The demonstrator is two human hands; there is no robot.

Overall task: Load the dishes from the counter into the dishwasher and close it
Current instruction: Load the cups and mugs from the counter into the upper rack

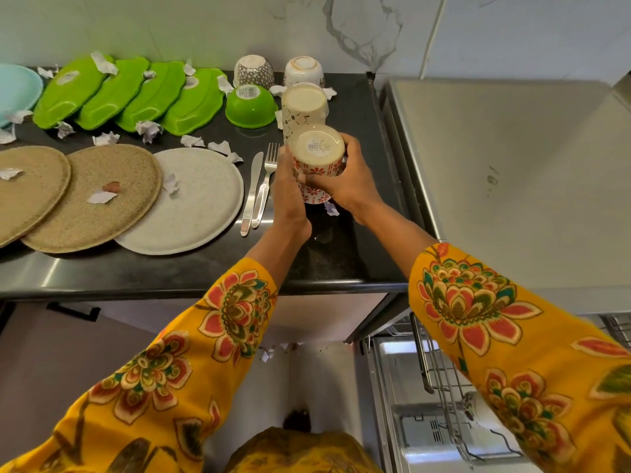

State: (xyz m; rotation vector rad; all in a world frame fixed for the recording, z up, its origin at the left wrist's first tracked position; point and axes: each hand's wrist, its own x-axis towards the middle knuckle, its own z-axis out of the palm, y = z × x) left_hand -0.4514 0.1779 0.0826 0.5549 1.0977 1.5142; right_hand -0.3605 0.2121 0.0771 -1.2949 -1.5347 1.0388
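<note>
Above the surface's [341, 254] right end | my right hand [345, 179] and left hand [286, 186] grip clamped round the upturned red-flowered cup [317, 158], axis near upright | dishwasher rack [444, 380] lies lower right, right hand nearer.

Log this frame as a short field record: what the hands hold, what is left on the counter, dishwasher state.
held item: upside-down white cup with red flower pattern
left hand: against the cup's side
right hand: grips the cup
behind it: upside-down cream cup with black marks
counter: four green leaf-shaped trays, small green bowl, steel knife, steel fork
dishwasher: open, wire rack pulled out
</note>
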